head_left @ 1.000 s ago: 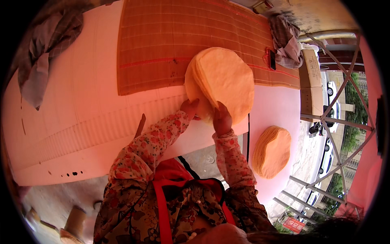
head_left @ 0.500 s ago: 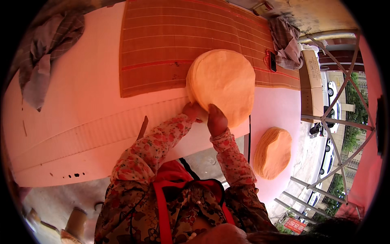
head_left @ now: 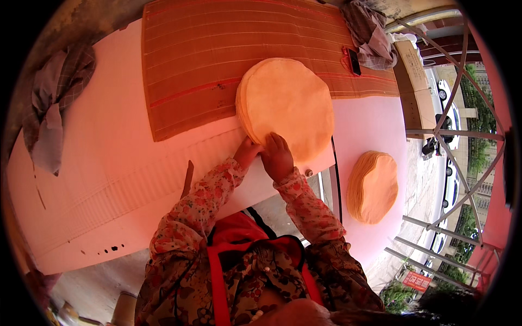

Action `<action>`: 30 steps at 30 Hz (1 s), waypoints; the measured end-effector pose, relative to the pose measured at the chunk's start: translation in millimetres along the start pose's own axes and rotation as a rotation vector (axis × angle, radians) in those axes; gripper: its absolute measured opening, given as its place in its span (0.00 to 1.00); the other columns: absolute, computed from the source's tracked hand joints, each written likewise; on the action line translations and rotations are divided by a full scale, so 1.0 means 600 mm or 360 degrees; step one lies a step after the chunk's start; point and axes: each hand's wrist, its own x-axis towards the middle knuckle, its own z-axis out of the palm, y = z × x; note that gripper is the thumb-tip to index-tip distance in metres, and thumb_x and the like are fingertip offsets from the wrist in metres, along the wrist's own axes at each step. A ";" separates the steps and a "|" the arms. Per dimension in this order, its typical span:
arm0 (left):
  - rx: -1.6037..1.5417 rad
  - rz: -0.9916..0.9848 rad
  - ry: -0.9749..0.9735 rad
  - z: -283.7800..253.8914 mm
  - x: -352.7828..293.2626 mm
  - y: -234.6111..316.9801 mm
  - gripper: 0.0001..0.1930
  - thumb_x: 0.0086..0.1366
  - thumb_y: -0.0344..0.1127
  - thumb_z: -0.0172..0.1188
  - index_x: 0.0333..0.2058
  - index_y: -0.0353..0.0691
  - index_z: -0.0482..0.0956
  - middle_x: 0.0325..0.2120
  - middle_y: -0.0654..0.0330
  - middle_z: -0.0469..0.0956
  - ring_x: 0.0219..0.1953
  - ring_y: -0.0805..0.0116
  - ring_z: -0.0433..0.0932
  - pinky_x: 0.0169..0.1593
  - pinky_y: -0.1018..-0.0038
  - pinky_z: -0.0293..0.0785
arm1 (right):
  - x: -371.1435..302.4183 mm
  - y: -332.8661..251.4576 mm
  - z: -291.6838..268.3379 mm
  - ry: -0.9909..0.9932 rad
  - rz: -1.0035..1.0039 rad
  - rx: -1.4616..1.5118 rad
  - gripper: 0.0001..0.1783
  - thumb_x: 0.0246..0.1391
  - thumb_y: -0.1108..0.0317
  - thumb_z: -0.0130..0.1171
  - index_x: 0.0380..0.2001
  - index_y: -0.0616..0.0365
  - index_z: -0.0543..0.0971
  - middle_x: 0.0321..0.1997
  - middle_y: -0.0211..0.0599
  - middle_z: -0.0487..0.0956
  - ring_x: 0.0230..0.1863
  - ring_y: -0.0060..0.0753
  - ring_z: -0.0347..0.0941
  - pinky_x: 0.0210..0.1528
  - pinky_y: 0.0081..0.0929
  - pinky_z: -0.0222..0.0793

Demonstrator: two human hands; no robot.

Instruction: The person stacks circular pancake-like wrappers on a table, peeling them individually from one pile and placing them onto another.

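Observation:
A thick stack of thin, round, pale-orange sheets (head_left: 291,103) lies partly on the brown mat and partly on the pale table, close to its near edge. My left hand (head_left: 248,152) pinches at the near-left rim of this stack, its fingers pressed together. Right beside it, my right hand (head_left: 278,157) has its fingers curled over the near rim, with fingertips on the top sheet. The two hands almost touch. Their thumbs are partly hidden. A second stack of round sheets (head_left: 372,187) sits to the right on another pale surface, untouched.
The brown striped mat (head_left: 190,70) covers the table's far part. A phone (head_left: 354,62) and a crumpled cloth (head_left: 370,35) lie at its right end; another checked cloth (head_left: 60,103) hangs at far left. A cardboard box (head_left: 413,87) and metal bars (head_left: 462,133) stand at right.
My right hand has shifted left, toward my left hand, its fingers now further over the rim. The whole view has turned slightly. The stack stays in about the same place on the mat.

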 end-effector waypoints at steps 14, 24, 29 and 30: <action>-0.0160 -0.0008 0.0133 -0.073 -0.043 0.082 0.15 0.60 0.28 0.49 0.47 0.38 0.68 0.39 0.60 0.75 0.39 0.69 0.75 0.36 0.73 0.71 | -0.156 0.128 -0.031 0.1004 0.1787 0.3201 0.30 0.62 0.46 0.38 0.56 0.60 0.62 0.49 0.40 0.73 0.50 0.34 0.70 0.51 0.31 0.66; 0.1161 0.0797 0.0783 -0.120 -0.020 0.097 0.28 0.67 0.41 0.45 0.60 0.31 0.52 0.58 0.49 0.58 0.57 0.58 0.62 0.56 0.69 0.62 | -0.103 0.214 0.031 0.1096 0.1611 0.1803 0.25 0.61 0.60 0.47 0.56 0.66 0.61 0.42 0.34 0.74 0.38 0.23 0.71 0.37 0.19 0.69; 0.1229 0.0851 0.0860 -0.116 0.000 0.074 0.28 0.68 0.43 0.44 0.60 0.31 0.53 0.57 0.45 0.60 0.56 0.56 0.65 0.55 0.69 0.63 | -0.097 0.207 0.028 0.0970 0.1554 0.1686 0.28 0.62 0.59 0.46 0.58 0.66 0.59 0.48 0.36 0.71 0.47 0.24 0.67 0.48 0.21 0.66; 0.1298 0.0799 0.0869 -0.108 -0.001 0.076 0.28 0.67 0.43 0.44 0.60 0.31 0.53 0.56 0.45 0.62 0.54 0.56 0.66 0.54 0.68 0.65 | -0.101 0.212 0.020 0.0928 0.1588 0.1684 0.28 0.61 0.59 0.47 0.58 0.66 0.59 0.48 0.37 0.71 0.48 0.25 0.67 0.48 0.21 0.66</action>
